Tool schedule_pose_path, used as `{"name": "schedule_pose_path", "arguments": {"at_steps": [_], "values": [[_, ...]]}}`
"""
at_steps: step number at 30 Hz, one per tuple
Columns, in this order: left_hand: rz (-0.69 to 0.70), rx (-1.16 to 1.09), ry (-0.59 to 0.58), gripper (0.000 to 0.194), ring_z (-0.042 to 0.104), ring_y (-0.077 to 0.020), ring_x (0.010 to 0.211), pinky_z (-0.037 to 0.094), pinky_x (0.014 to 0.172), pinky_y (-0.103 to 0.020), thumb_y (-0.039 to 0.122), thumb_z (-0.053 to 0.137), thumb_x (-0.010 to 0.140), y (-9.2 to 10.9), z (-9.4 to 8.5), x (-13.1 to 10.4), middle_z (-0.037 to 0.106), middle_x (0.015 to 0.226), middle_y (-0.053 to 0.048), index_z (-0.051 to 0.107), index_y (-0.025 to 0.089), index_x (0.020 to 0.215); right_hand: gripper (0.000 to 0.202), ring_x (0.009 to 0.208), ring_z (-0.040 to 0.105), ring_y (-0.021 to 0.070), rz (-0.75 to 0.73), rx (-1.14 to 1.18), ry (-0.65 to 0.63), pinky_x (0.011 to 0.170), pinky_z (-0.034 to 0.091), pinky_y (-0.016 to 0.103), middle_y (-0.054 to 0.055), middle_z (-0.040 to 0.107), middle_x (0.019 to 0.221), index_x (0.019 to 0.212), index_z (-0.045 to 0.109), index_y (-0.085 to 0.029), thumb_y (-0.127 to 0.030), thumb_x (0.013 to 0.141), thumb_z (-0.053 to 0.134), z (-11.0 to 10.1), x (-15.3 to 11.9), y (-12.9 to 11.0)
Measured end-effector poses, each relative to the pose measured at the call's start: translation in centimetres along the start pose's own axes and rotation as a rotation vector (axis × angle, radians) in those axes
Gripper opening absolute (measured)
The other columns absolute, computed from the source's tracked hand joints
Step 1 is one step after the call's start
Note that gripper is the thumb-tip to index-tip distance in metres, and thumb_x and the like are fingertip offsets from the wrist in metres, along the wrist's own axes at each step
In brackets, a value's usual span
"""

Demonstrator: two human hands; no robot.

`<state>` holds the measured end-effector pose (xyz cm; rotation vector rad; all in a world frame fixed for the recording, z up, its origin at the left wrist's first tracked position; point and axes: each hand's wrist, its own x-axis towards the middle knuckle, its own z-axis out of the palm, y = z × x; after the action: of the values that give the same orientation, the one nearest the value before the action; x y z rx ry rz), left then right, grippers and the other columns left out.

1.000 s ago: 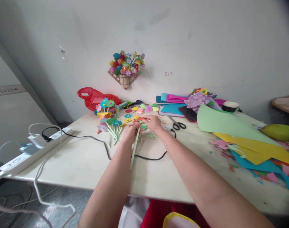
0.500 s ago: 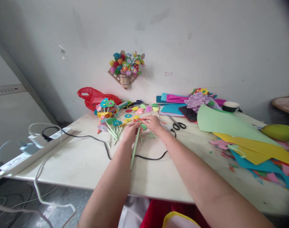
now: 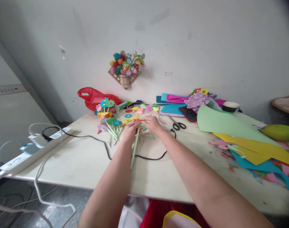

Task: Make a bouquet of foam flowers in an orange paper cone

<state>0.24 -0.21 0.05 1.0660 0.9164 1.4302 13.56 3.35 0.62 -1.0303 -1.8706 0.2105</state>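
Over the middle of the table, my left hand (image 3: pixel 130 127) is closed on a long pale green strip (image 3: pixel 134 151) that hangs down toward me. Fingers bent, my right hand (image 3: pixel 152 124) pinches at a small orange-red piece (image 3: pixel 140 120) by the strip's upper end; its exact shape is too small to make out. The fingertips of both hands nearly meet there. Left of them lie craft flowers on pale green stems (image 3: pixel 112 131). Just beyond are a blue flower cutout (image 3: pixel 128 116) and a yellow one (image 3: pixel 127 120).
Black-handled scissors (image 3: pixel 179 126) lie to the right, near a dark phone (image 3: pixel 188 113). Coloured sheets (image 3: pixel 230 126) and scraps cover the right side. A black cable (image 3: pixel 149 158) crosses under my arms. A white power strip (image 3: pixel 35 153) runs along the left edge.
My right hand's fingers have shifted very slightly at the orange-red piece. The green strip and everything else stay about where they were.
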Motion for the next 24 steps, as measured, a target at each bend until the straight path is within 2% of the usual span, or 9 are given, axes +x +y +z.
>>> {"name": "schedule_pose_path", "arguments": {"at_steps": [5, 9, 17, 24], "values": [[-0.001, 0.008, 0.013, 0.02, 0.052, -0.01, 0.041, 0.037, 0.044, -0.022, 0.026, 0.072, 0.056, -0.15, -0.12, 0.15, 0.06, 0.051, 0.0, 0.063, 0.013, 0.068, 0.024, 0.094, 0.066, 0.0177, -0.071, 0.036, -0.006, 0.089, 0.049, 0.031, 0.006, 0.074, 0.094, 0.085, 0.075, -0.021, -0.007, 0.073, 0.06, -0.15, -0.03, -0.24], [-0.003, 0.012, 0.006, 0.017, 0.052, -0.0097, 0.042, 0.038, 0.045, -0.022, 0.025, 0.07, 0.056, -0.2, -0.24, 0.15, 0.06, 0.053, -0.001, 0.062, 0.013, 0.065, 0.038, 0.103, 0.063, 0.0181, -0.112, 0.01, 0.03, 0.096, 0.045, 0.033, 0.003, 0.072, 0.103, 0.092, 0.074, -0.023, -0.001, 0.067, 0.056, -0.37, 0.1, -0.16], [-0.022, 0.022, 0.034, 0.017, 0.052, -0.0108, 0.043, 0.039, 0.046, -0.023, 0.024, 0.069, 0.056, -0.31, -0.34, 0.32, 0.061, 0.053, -0.001, 0.061, 0.013, 0.067, 0.042, 0.108, 0.057, 0.0223, -0.13, -0.122, -0.001, 0.097, 0.041, 0.037, 0.002, 0.071, 0.108, 0.094, 0.074, -0.023, -0.002, 0.062, 0.057, -0.72, -0.14, -0.16], [-0.003, 0.002, 0.017, 0.022, 0.052, -0.0103, 0.043, 0.038, 0.045, -0.022, 0.027, 0.072, 0.056, -0.39, -0.27, 0.38, 0.061, 0.053, -0.001, 0.062, 0.013, 0.068, 0.042, 0.106, 0.057, 0.0223, -0.128, -0.153, -0.038, 0.095, 0.042, 0.037, 0.005, 0.073, 0.102, 0.096, 0.074, -0.021, -0.001, 0.063, 0.058, -0.52, -0.18, -0.02]]}}
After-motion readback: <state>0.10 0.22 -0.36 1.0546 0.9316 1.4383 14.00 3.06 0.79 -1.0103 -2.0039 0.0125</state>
